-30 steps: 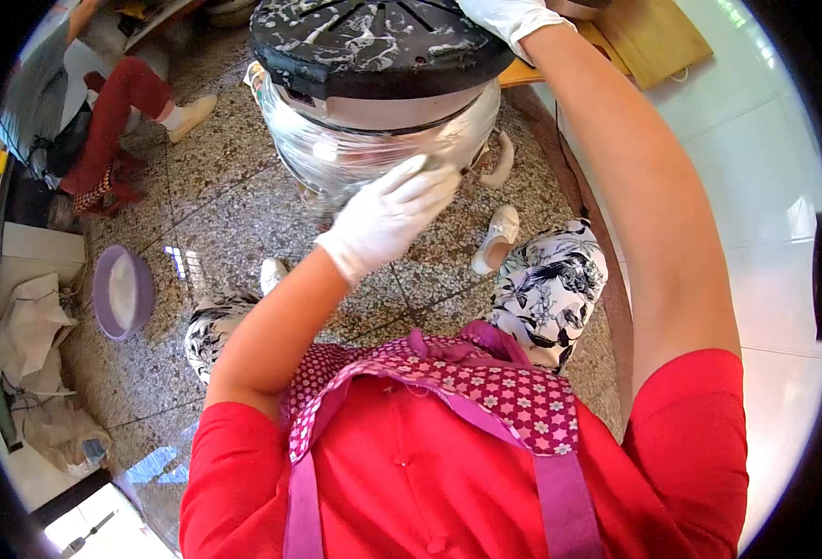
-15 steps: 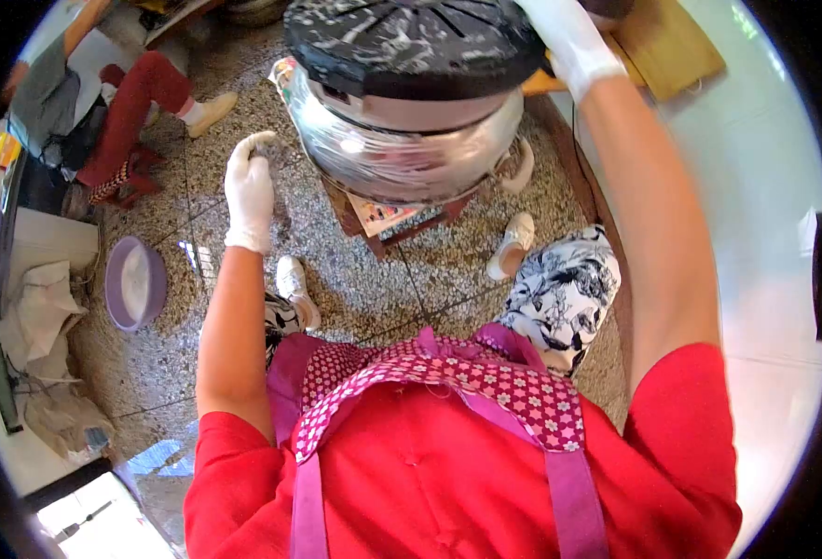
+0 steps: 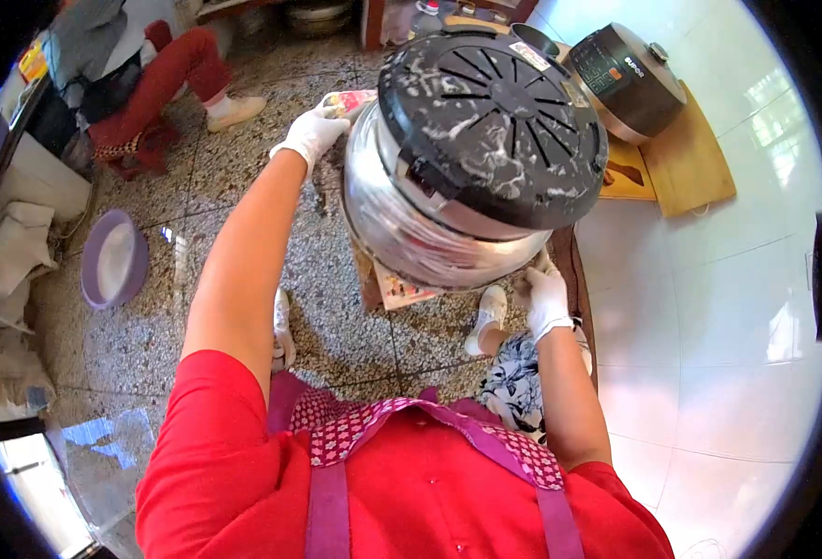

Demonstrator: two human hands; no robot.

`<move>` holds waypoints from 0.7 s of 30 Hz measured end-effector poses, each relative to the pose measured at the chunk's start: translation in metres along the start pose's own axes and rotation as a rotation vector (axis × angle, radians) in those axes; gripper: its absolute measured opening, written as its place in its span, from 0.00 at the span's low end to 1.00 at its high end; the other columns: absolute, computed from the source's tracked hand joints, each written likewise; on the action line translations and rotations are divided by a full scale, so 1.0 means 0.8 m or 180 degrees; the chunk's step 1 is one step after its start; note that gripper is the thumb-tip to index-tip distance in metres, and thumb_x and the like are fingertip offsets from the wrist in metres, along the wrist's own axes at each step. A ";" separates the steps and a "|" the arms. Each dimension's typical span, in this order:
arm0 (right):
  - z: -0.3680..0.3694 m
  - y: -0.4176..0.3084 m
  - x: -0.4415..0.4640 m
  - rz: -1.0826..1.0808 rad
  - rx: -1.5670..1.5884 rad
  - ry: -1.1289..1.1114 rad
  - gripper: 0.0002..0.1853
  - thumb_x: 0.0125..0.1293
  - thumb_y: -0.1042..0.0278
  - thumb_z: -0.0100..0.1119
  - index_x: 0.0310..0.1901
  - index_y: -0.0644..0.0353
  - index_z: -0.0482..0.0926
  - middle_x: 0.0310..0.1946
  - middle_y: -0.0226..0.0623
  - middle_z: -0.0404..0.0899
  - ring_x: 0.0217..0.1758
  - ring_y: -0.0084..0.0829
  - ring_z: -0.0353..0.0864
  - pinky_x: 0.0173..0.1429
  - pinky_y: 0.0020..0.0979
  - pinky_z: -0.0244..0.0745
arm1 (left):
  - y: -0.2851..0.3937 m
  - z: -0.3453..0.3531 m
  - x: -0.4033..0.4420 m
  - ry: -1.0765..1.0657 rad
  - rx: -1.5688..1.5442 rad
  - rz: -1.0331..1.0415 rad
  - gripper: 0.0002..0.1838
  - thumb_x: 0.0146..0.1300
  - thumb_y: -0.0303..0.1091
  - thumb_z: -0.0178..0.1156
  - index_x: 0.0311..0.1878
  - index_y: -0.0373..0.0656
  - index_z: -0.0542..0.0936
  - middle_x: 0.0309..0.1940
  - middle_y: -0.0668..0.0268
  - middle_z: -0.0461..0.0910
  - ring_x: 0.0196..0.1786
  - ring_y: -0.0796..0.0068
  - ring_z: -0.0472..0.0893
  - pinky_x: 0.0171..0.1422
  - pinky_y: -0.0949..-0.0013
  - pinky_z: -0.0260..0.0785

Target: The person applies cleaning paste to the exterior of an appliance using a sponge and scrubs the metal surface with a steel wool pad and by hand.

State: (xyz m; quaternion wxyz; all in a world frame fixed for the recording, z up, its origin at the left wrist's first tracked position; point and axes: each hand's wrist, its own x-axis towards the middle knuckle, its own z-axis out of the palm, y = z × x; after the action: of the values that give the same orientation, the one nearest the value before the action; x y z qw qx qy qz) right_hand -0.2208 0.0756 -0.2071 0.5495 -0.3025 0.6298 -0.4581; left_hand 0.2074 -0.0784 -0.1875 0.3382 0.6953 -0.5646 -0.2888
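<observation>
A round appliance (image 3: 444,228) with a shiny side stands on a low stool (image 3: 371,279), tilted in view. White foam streaks its black base-like top (image 3: 504,121), which has radial slots. My left hand (image 3: 316,132), in a white glove, is at the far left side of the appliance, beside a colourful printed sheet (image 3: 350,101); its fingers are bent near the edge. My right hand (image 3: 543,296), also gloved, is at the lower right side, fingers curled by the rim. What either hand grips is partly hidden.
A black multicooker (image 3: 625,79) and wooden boards (image 3: 695,154) are at the upper right by the tiled wall (image 3: 737,307). A purple basin (image 3: 115,259) stands on the speckled floor at left. Another person in dark red trousers (image 3: 164,84) sits at the upper left.
My left hand has moved from the open floor to the appliance's left side. My right hand has come down from its top to the lower right. The appliance appears turned and lower in view.
</observation>
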 end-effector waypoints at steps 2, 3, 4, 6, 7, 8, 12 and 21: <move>-0.004 0.008 0.008 0.0073 0.0290 -0.0098 0.34 0.69 0.84 0.42 0.76 0.49 0.58 0.34 0.29 0.76 0.21 0.21 0.71 0.20 0.25 0.70 | 0.036 -0.012 -0.004 -0.0093 0.0904 -0.0006 0.23 0.63 0.46 0.59 0.54 0.37 0.83 0.51 0.48 0.83 0.54 0.54 0.83 0.59 0.60 0.72; -0.002 -0.007 -0.006 0.0089 0.0183 -0.0071 0.34 0.69 0.84 0.41 0.76 0.49 0.58 0.34 0.30 0.76 0.21 0.21 0.71 0.20 0.25 0.69 | 0.020 -0.006 0.022 -0.0094 0.1091 0.0026 0.28 0.59 0.53 0.62 0.53 0.40 0.83 0.52 0.48 0.83 0.56 0.52 0.82 0.60 0.59 0.72; 0.006 -0.021 -0.020 0.0119 0.0092 -0.0034 0.34 0.68 0.84 0.41 0.76 0.49 0.58 0.34 0.30 0.76 0.21 0.21 0.72 0.20 0.25 0.69 | 0.005 0.000 0.048 -0.0094 0.1278 0.0058 0.32 0.55 0.60 0.64 0.53 0.43 0.84 0.52 0.49 0.83 0.57 0.51 0.81 0.60 0.58 0.72; -0.001 -0.019 -0.015 0.0113 -0.0177 0.0127 0.34 0.65 0.83 0.45 0.75 0.53 0.61 0.39 0.32 0.77 0.23 0.24 0.77 0.22 0.26 0.71 | -0.021 -0.001 0.074 -0.0406 0.0813 0.0429 0.31 0.60 0.61 0.58 0.54 0.45 0.82 0.51 0.47 0.83 0.57 0.47 0.81 0.58 0.56 0.72; -0.001 -0.017 -0.014 -0.0019 -0.0184 0.0197 0.31 0.65 0.82 0.46 0.71 0.53 0.65 0.34 0.30 0.78 0.21 0.22 0.76 0.21 0.24 0.71 | -0.031 0.000 0.079 -0.0449 0.0547 0.0455 0.30 0.61 0.60 0.57 0.54 0.44 0.82 0.51 0.48 0.83 0.56 0.48 0.81 0.58 0.57 0.72; -0.002 -0.015 -0.011 -0.0139 -0.0186 0.0263 0.28 0.64 0.81 0.47 0.67 0.53 0.69 0.29 0.28 0.78 0.19 0.19 0.75 0.21 0.22 0.70 | -0.030 -0.004 0.078 -0.0518 0.0449 0.0375 0.30 0.61 0.59 0.57 0.55 0.44 0.82 0.51 0.48 0.83 0.56 0.49 0.81 0.59 0.57 0.72; -0.009 -0.007 0.004 -0.0371 -0.0421 0.0246 0.34 0.62 0.83 0.46 0.73 0.58 0.63 0.32 0.29 0.78 0.20 0.20 0.77 0.23 0.21 0.74 | -0.016 -0.018 0.075 -0.0732 0.0393 0.0089 0.28 0.63 0.56 0.56 0.55 0.43 0.82 0.51 0.50 0.83 0.56 0.51 0.81 0.60 0.58 0.72; -0.004 -0.065 -0.040 -0.0645 -0.0360 0.0296 0.31 0.61 0.82 0.45 0.69 0.62 0.68 0.40 0.41 0.80 0.26 0.27 0.81 0.34 0.29 0.78 | -0.017 -0.057 0.051 -0.0473 0.0424 -0.0256 0.24 0.68 0.49 0.54 0.55 0.40 0.81 0.52 0.54 0.83 0.56 0.57 0.81 0.61 0.60 0.71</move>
State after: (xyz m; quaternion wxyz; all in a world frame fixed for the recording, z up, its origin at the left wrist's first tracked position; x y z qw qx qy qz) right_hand -0.2235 0.0838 -0.1467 0.4528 -0.3735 0.6456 -0.4885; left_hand 0.2588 -0.1101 -0.1717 0.2366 0.7150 -0.5777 -0.3148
